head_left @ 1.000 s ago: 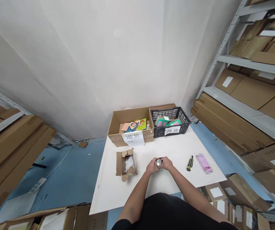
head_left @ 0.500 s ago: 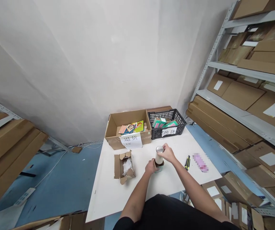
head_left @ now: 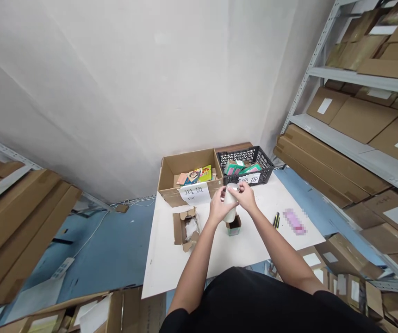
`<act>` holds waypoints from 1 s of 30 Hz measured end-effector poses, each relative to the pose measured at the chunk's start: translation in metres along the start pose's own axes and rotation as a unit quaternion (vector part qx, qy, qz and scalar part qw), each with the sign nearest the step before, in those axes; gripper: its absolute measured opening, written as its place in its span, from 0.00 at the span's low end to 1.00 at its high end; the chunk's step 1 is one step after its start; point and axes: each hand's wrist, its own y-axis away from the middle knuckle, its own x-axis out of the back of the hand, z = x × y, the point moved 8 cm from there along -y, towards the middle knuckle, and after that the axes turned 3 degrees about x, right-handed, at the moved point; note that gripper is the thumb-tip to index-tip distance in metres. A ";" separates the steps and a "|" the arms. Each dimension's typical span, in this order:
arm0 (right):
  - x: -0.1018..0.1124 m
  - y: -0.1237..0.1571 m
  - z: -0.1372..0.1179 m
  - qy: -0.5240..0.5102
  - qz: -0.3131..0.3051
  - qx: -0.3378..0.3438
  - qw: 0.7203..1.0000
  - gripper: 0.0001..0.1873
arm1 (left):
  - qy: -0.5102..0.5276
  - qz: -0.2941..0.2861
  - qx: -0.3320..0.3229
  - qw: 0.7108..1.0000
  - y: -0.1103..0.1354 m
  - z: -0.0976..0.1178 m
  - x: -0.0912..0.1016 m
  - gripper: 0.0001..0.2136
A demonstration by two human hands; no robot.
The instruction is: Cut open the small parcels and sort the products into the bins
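Over the middle of the white desk (head_left: pixel 164 266): pale cylinder (head_left: pixel 231 215), held up by both hands. Left hand (head_left: pixel 217 206) grips its left side, right hand (head_left: pixel 247 197) has fingers on the upper right. Small open box (head_left: pixel 234 232) stands on the desk just nearer; can't tell if cylinder touches its rim. Torn-open carton (head_left: pixel 178 229) to the left, yellow-black cutter (head_left: pixel 276 220) right. Far side: cardboard box (head_left: pixel 171 197) of booklets, black crate (head_left: pixel 266 173) right of it.

Pale cylinder (head_left: pixel 230 214) looks pretty smooth tbh — small box (head_left: pixel 233 231) is card, far crate (head_left: pixel 266 171) is black plastic, far carton (head_left: pixel 170 197) is plain matt cardboard, and the table (head_left: pixel 167 270) looks smooth.
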 end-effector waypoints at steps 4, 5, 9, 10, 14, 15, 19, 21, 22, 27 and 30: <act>-0.016 -0.003 0.010 -0.161 -0.123 -0.043 0.978 0.38 | 0.016 0.039 0.014 0.999 -0.019 0.012 0.011 0.44; -0.022 0.000 0.010 -0.188 -0.169 -0.045 0.966 0.42 | 0.047 0.036 0.020 0.998 -0.024 0.010 0.015 0.47; -0.041 0.015 0.014 -0.234 -0.256 -0.026 0.938 0.63 | 0.199 -0.022 0.028 0.979 -0.036 0.009 0.021 0.55; -0.041 0.016 0.016 -0.230 -0.238 -0.016 0.944 0.67 | 0.216 -0.034 0.021 0.975 -0.037 0.012 0.021 0.56; -0.035 0.013 0.016 -0.181 -0.154 0.026 0.971 0.76 | 0.197 -0.026 0.023 0.980 -0.041 0.023 0.027 0.66; -0.036 0.014 0.014 -0.186 -0.170 0.027 0.967 0.75 | 0.197 -0.020 0.033 0.980 -0.042 0.024 0.028 0.68; -0.043 0.021 0.012 -0.226 -0.253 -0.003 0.941 0.72 | 0.241 -0.036 0.046 0.969 -0.045 0.032 0.026 0.71; -0.037 0.019 0.013 -0.202 -0.210 0.000 0.956 0.75 | 0.236 -0.039 0.035 0.970 -0.046 0.036 0.026 0.71; -0.034 0.018 0.012 -0.188 -0.186 0.007 0.964 0.78 | 0.227 -0.031 0.034 0.973 -0.046 0.036 0.027 0.72; -0.046 0.026 0.006 -0.225 -0.231 0.004 0.947 0.76 | 0.264 -0.036 0.060 0.962 -0.048 0.032 0.026 0.69; -0.045 0.027 0.008 -0.219 -0.207 -0.002 0.954 0.78 | 0.278 -0.050 0.058 0.957 -0.050 0.032 0.024 0.69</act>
